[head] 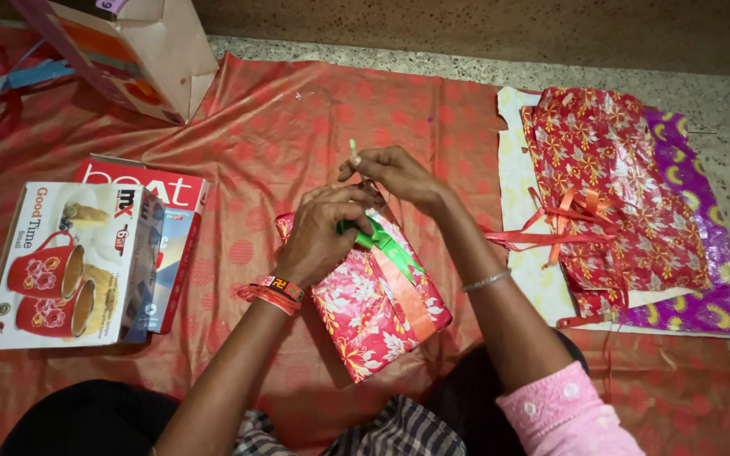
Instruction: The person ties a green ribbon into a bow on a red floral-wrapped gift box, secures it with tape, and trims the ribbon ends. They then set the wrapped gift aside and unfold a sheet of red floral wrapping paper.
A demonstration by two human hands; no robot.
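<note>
Red floral paper wraps the gift box (373,308), which sits on the orange spotted sheet (297,118) right in front of the person, and everything else lies around it. Left of the gift box stands a white carton (65,266) picturing two red mugs; it is shut, so what it holds cannot be seen. A flatter red box (175,207) is tucked under and behind that carton. Further away, up and to the left of the gift box, a paper bag (141,51) leans over, its inside out of sight. Right of the gift box lies a pile of wrapping sheets (618,194), red floral over purple, with loose orange ribbon (563,224) across them.

On the gift box, the left hand (318,236) is curled down over the top edge, fingers closed on green ribbon (386,245) that runs across the wrapping beside a broad orange band (407,295). Just above the box, the right hand (394,177) pinches the ribbon's free end between fingertips, a short green tip (352,150) poking up.
</note>
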